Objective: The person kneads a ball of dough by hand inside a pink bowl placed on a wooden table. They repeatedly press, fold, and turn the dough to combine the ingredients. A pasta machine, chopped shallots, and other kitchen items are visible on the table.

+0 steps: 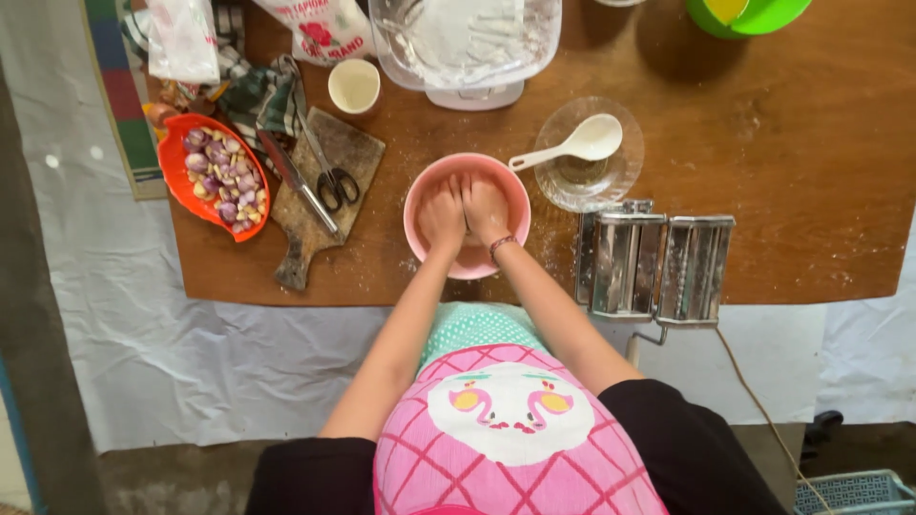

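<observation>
We see a pink bowl [467, 216] standing near the front edge of the wooden bench [811, 172], straight ahead of the person. Both hands are down inside it, side by side and touching: the left hand [442, 214] on the left half, the right hand [486, 209] on the right half, with a beaded band at its wrist. The fingers of both curl downward into the bowl. What lies under them is hidden, so we cannot tell whether either grip has closed on anything.

Just right of the bowl and a little farther back sits a clear glass dish [588, 154] with a white spoon [572, 144] lying across it, its handle pointing toward the bowl. Nearer the front edge, right of the bowl, stands a shiny metal pasta machine [655, 264].

To the left of the bowl lies a worn cutting board [324, 191] with scissors [327, 172] and a knife [298, 181] on it. Farther left is an orange dish [212, 177] of peeled shallots and garlic. Behind the board stands a small white cup [354, 86], and behind the bowl a clear plastic tub [465, 43] dusted with flour. Flour is scattered on the bench around the bowl. A pink apron [506, 420] fills the bottom of our view.
</observation>
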